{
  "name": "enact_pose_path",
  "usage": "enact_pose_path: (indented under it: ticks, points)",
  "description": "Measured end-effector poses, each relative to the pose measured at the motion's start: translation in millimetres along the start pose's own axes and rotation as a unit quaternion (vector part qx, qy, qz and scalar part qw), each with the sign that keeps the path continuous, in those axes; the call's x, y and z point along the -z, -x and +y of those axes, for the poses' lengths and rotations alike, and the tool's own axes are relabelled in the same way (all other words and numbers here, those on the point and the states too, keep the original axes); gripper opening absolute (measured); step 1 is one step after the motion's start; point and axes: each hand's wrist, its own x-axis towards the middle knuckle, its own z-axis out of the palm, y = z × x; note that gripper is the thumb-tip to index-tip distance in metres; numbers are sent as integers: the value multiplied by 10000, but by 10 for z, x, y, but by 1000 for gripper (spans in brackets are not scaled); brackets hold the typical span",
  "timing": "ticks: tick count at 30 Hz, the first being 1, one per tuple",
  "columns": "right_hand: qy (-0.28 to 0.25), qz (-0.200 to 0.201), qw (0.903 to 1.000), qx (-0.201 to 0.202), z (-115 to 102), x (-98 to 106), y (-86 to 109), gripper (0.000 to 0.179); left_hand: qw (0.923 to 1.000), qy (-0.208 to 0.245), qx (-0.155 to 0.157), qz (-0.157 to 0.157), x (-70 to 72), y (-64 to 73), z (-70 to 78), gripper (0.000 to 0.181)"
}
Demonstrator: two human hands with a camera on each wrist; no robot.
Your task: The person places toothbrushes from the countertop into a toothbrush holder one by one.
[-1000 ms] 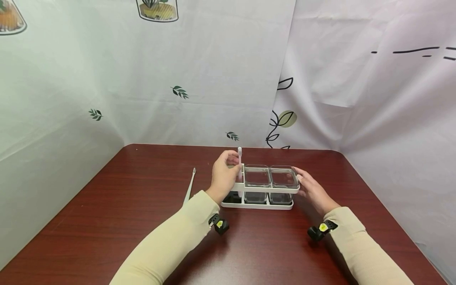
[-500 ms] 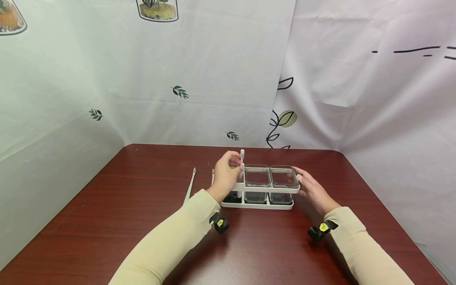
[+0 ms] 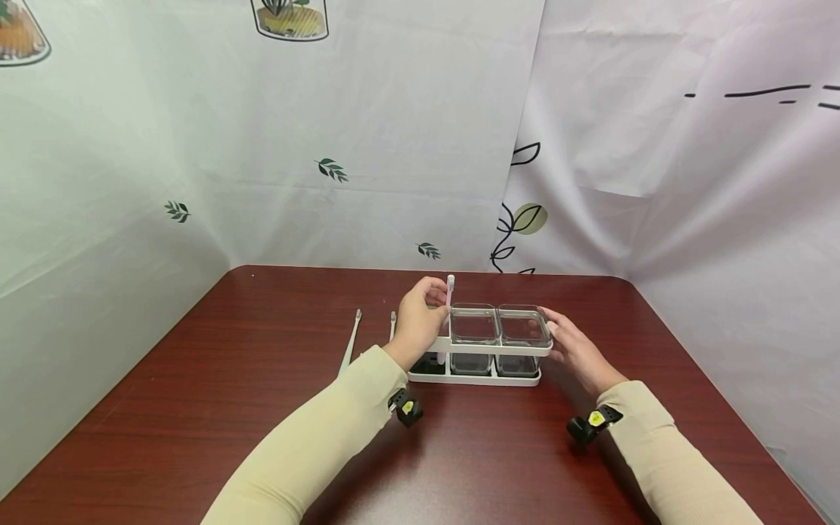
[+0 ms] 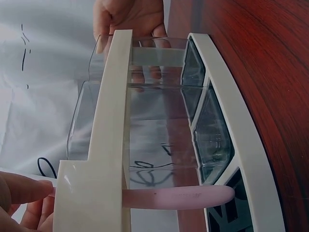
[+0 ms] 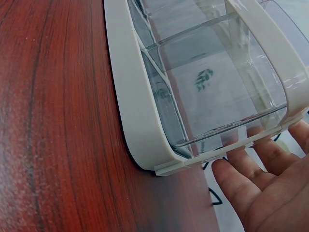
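A white two-tier toothbrush holder (image 3: pixel 491 380) stands on the table with two clear cups (image 3: pixel 523 328) side by side in it. My left hand (image 3: pixel 415 321) pinches a pink toothbrush (image 3: pixel 450 288) near its head, at the holder's left section. Below the upper frame, in the left wrist view, the pink handle (image 4: pixel 178 197) reaches down to the dark base of that section. My right hand (image 3: pixel 580 354) rests at the holder's right end. Its extended fingers (image 5: pixel 236 188) lie along that end in the right wrist view.
Left of the holder, a pale toothbrush (image 3: pixel 350 343) lies on the reddish-brown table (image 3: pixel 197 408). Another toothbrush (image 3: pixel 392 322) lies nearer the holder, mostly hidden behind my left wrist. White printed cloth (image 3: pixel 407 131) hangs around the table's back and sides.
My left hand has shifted slightly right, and the pink toothbrush's head has moved right with it, tilting. More of the toothbrush behind my wrist shows. The right hand and holder stay put.
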Motion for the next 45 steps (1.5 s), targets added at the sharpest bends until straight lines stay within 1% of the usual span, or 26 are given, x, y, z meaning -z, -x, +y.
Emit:
enact_pose_path:
  ticks: [7,11,17,22,28,30,32,35,37,39,41,45]
  points:
    - [14,-14,10000,67,-7,-5,17,61,10000,-22,15,12,-13,-8,-7,27]
    - [59,-10,10000,9,-2,0,13,61,10000,-6,44,-5,-8,-12,-5,28]
    - [93,-9,9999,-63,3,3,9,61,9994,321,63,-125,37,-7,14,32]
    - [101,-2,9999,-93,4,8,12,62,9974,640,113,-300,82,-20,9,38]
    - [93,4,9999,-83,16,8,10,61,9921,1135,245,-483,158,-20,-7,42]
    - [96,9,9999,-78,20,9,11,61,9896,1286,347,-535,199,-8,5,43]
    - [97,4,9999,-69,22,9,11,61,9859,1493,465,-589,245,2,13,44]
    - [89,-2,9999,-77,22,10,10,61,9776,1875,690,-659,315,5,15,47]
    - [77,-2,9999,-76,21,9,7,61,9726,2090,756,-682,364,1,14,48]
    - [70,12,9999,-74,18,8,3,62,9694,2232,775,-672,416,-8,7,49]
    - [78,32,9999,-72,14,5,0,62,9677,2311,793,-625,472,-16,-3,50]
    - [106,63,9999,-91,6,-1,-2,61,9665,2388,814,-468,592,-37,-56,52]
